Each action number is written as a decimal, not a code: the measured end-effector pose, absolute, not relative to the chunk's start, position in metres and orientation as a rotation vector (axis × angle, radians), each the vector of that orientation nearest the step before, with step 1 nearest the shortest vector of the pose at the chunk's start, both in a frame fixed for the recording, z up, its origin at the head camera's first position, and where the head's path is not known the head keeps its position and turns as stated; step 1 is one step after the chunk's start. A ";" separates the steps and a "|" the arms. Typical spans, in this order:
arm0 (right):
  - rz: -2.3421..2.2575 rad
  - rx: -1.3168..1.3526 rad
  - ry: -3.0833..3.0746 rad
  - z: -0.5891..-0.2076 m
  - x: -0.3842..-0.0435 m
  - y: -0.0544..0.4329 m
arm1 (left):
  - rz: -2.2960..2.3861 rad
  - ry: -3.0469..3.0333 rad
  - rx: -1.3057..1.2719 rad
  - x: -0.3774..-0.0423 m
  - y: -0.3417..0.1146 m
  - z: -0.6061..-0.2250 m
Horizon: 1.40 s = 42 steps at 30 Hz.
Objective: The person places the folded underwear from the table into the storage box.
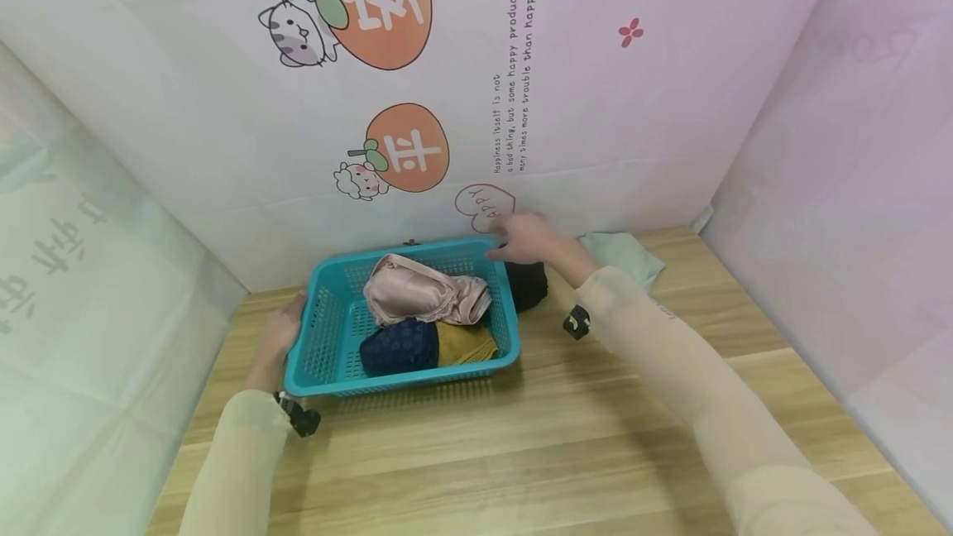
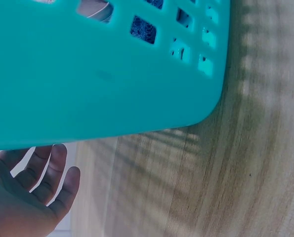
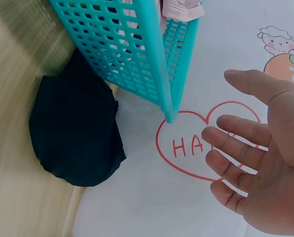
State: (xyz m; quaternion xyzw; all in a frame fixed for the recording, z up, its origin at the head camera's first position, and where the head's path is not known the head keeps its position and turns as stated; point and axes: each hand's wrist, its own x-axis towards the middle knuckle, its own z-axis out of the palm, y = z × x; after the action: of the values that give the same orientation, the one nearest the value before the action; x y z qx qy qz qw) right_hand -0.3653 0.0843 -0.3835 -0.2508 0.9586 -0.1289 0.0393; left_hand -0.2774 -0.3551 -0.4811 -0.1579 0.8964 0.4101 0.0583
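Note:
A turquoise plastic basket (image 1: 405,387) with perforated walls stands near the back wall. In it lie a shiny pale pink garment (image 1: 409,292) with lacy trim, a navy textured cloth bundle (image 1: 399,347) and a mustard folded cloth (image 1: 463,342). My left hand (image 1: 283,325) is at the basket's left side; in the left wrist view its fingers (image 2: 53,173) are loosely extended beside the turquoise edge. My right hand (image 1: 524,238), slightly blurred, is over the far right corner. In the right wrist view its fingers (image 3: 240,148) are spread, holding nothing.
A black cloth (image 1: 527,284) lies against the basket's right side. Farther right, a pale green cloth (image 1: 624,256) rests by the back wall. White printed sheets (image 1: 581,106) enclose the wooden table (image 1: 521,445) at the back and both sides.

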 end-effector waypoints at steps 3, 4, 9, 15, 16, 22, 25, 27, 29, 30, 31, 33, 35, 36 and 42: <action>-0.430 -0.757 2.935 -0.384 -0.365 0.089 | 1.234 2.717 -0.473 -0.278 -0.355 -0.481; -0.440 -0.757 2.935 -0.384 -0.366 0.090 | 1.238 2.714 -0.475 -0.278 -0.355 -0.480; -0.457 -0.741 2.962 -0.388 -0.366 0.097 | 1.256 2.699 -0.486 -0.278 -0.356 -0.481; -0.488 -0.736 2.983 -0.391 -0.366 0.102 | 1.257 2.705 -0.493 -0.278 -0.358 -0.483; -0.495 -0.737 2.985 -0.391 -0.366 0.102 | 1.258 2.705 -0.497 -0.278 -0.358 -0.483; -0.520 -0.744 2.983 -0.393 -0.369 0.106 | 1.226 2.711 -0.496 -0.277 -0.359 -0.483; -0.522 -0.731 2.974 -0.394 -0.370 0.109 | 1.219 2.705 -0.495 -0.277 -0.359 -0.482; -0.519 -0.709 2.974 -0.394 -0.371 0.111 | 1.214 2.703 -0.495 -0.278 -0.359 -0.482; -0.509 -0.692 2.972 -0.395 -0.371 0.114 | 1.209 2.701 -0.488 -0.278 -0.358 -0.481; -0.506 -0.679 2.972 -0.396 -0.371 0.115 | 1.207 2.699 -0.486 -0.278 -0.357 -0.481; -0.505 -0.673 2.970 -0.396 -0.371 0.116 | 1.211 2.698 -0.483 -0.277 -0.357 -0.481; -0.501 -0.656 2.969 -0.397 -0.370 0.118 | 1.222 2.698 -0.477 -0.276 -0.357 -0.481; -0.496 -0.647 2.976 -0.398 -0.371 0.121 | 1.229 2.698 -0.472 -0.275 -0.357 -0.481; -0.495 -0.643 2.986 -0.398 -0.372 0.122 | 1.235 2.697 -0.471 -0.275 -0.357 -0.480; -0.470 -0.626 3.038 -0.402 -0.377 0.136 | 1.255 2.693 -0.468 -0.275 -0.357 -0.479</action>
State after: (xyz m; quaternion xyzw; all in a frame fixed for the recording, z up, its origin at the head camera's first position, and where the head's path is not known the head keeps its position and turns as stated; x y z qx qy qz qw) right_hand -0.3769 0.1357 -0.4024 -0.1994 0.9684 -0.1499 0.0020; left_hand -0.2754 -0.3569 -0.4786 -0.1554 0.8933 0.4165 0.0670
